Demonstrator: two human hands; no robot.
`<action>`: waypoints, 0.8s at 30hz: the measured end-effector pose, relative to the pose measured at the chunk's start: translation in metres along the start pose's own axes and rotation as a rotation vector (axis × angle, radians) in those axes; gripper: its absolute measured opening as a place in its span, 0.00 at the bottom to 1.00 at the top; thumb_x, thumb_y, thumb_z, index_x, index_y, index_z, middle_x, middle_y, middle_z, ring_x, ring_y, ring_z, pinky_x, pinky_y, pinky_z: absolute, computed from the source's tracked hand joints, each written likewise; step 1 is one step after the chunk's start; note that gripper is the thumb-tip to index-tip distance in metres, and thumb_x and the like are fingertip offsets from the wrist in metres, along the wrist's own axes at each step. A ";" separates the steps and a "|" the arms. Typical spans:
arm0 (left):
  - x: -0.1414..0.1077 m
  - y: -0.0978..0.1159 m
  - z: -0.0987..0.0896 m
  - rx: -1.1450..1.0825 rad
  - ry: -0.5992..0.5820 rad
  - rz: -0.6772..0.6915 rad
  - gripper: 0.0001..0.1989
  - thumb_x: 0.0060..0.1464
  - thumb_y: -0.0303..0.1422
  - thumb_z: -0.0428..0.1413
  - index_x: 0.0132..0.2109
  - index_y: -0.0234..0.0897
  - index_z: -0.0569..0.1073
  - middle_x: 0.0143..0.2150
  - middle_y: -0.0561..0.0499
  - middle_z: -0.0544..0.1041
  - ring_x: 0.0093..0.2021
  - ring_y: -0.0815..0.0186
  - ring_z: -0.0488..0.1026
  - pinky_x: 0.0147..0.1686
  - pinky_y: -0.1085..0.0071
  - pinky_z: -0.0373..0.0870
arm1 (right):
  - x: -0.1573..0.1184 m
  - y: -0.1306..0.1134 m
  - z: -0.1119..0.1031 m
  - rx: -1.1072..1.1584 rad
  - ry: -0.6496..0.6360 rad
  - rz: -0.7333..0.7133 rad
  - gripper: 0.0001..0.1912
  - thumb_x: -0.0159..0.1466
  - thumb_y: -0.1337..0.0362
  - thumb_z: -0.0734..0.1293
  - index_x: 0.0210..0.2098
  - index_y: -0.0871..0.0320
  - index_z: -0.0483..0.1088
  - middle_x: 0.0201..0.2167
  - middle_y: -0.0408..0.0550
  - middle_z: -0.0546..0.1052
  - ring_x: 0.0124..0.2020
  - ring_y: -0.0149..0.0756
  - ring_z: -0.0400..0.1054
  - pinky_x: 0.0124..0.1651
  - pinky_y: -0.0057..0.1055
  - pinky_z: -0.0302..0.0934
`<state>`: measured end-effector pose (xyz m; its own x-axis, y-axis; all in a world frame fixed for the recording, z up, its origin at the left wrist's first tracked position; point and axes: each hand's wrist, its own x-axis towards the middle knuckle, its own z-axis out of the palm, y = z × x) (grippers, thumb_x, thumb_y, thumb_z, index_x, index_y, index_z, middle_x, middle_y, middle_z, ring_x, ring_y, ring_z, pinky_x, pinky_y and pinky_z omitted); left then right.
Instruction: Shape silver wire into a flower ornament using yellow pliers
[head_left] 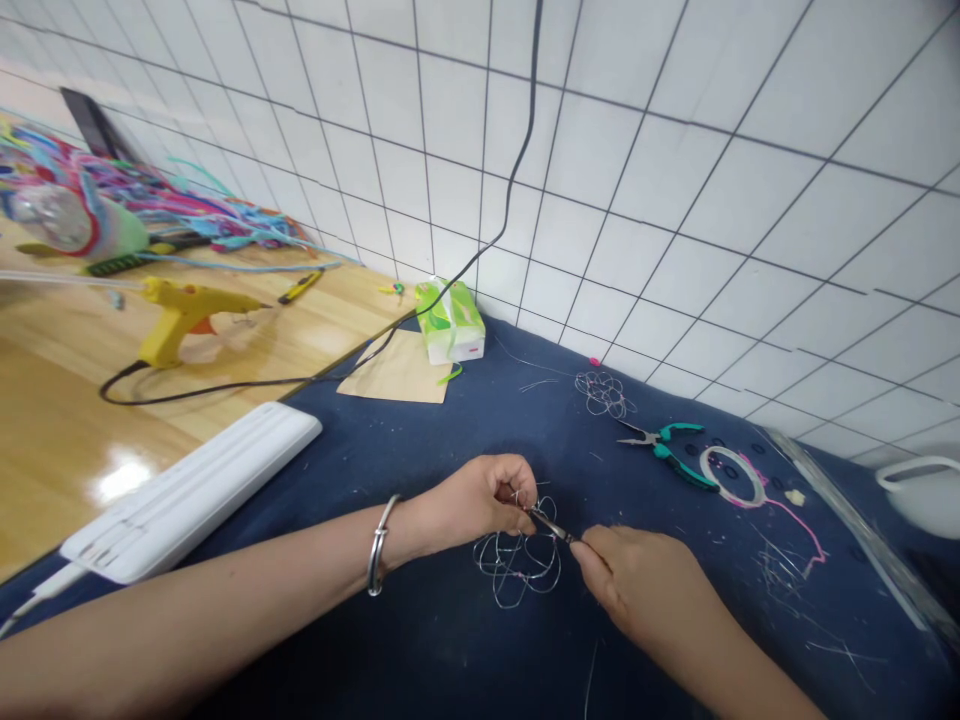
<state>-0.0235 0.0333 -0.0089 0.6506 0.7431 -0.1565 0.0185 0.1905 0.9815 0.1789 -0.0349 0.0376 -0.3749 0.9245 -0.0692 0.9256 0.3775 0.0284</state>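
My left hand [480, 500], with a silver bangle at the wrist, pinches a piece made of thin silver wire loops [517, 570]. The loops hang below and to the right of its fingertips. My right hand [637, 575] is closed around a small metal-jawed tool [553, 527], whose handles are hidden in the palm. The tool's tip points left and meets the wire at my left fingertips. What exactly the jaws grip is too small to tell.
Green-handled pliers [664, 448], another wire piece [602, 394] and a white ring [731, 475] lie to the right. A tissue pack [451, 320] stands behind, a white power strip [195, 490] and yellow glue gun [184, 315] on the left. Wire scraps lie far right.
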 end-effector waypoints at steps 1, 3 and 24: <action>0.000 0.000 0.000 0.006 0.001 0.008 0.09 0.42 0.25 0.59 0.33 0.34 0.66 0.26 0.54 0.72 0.28 0.71 0.70 0.28 0.74 0.65 | 0.000 0.000 -0.001 0.005 -0.019 0.005 0.15 0.64 0.60 0.56 0.26 0.55 0.68 0.21 0.43 0.75 0.23 0.34 0.69 0.24 0.27 0.48; 0.000 0.001 0.000 0.021 0.000 0.020 0.09 0.42 0.24 0.59 0.32 0.34 0.67 0.26 0.55 0.71 0.27 0.72 0.69 0.27 0.75 0.64 | 0.002 0.001 -0.003 0.015 -0.063 0.019 0.15 0.64 0.59 0.56 0.26 0.55 0.68 0.22 0.43 0.75 0.23 0.33 0.69 0.24 0.27 0.49; 0.001 0.000 -0.005 -0.211 -0.002 -0.031 0.12 0.42 0.23 0.60 0.36 0.33 0.67 0.28 0.52 0.74 0.28 0.70 0.71 0.31 0.70 0.67 | -0.009 0.003 0.001 0.258 -0.099 0.115 0.14 0.65 0.59 0.53 0.29 0.55 0.65 0.28 0.44 0.72 0.30 0.34 0.67 0.33 0.29 0.55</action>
<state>-0.0269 0.0374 -0.0093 0.6541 0.7333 -0.1858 -0.1206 0.3436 0.9313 0.1853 -0.0418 0.0378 -0.2718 0.9458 -0.1777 0.9492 0.2331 -0.2113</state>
